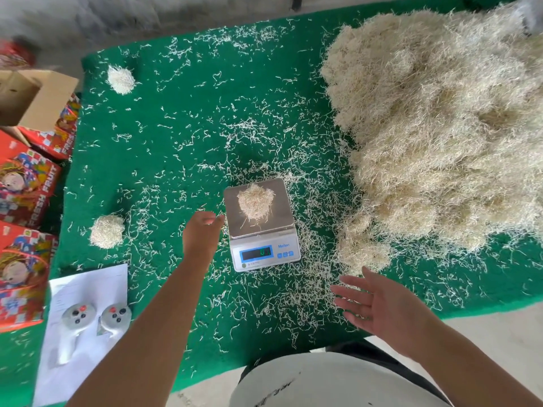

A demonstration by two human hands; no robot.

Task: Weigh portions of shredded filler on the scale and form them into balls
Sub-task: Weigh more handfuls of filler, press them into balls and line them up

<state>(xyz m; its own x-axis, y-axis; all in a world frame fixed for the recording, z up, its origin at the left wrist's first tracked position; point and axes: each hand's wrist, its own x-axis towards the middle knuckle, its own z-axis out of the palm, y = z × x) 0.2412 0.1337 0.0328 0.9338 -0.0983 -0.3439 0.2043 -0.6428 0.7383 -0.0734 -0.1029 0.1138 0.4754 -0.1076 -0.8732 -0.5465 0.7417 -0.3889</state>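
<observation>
1. The scale (261,230) stands on the green table (182,136), and every place below is told from it
2. A loose portion of shredded filler (255,204) lies on the steel plate of the scale, a little left of the plate's middle; a few strands hang toward the plate's front edge
3. The display on the front of the scale glows green, but the digits are too blurred to read
4. The left hand (202,232) hovers just left of the scale, level with its plate, fingers reaching toward the plate's left edge; they look relaxed and hold nothing, and the tips are motion-blurred
5. The right hand (374,302) is in front of the scale and to its right, palm up, fingers spread wide and empty
6. The big pile of filler (440,127) fills the table to the right of the scale and runs far behind it; its near edge comes close to the scale's right side
7. One finished ball (107,231) sits well left of the scale, and a second ball (121,79) lies far behind and to the left
8. Loose strands are scattered over the table all round the scale
9. A white sheet of paper (88,289) with two controllers (97,315) on it lies in front of the scale to the left
10. Red fruit boxes (26,186) and an open cardboard box (32,95) stand beyond the table's left edge, far left of the scale
</observation>
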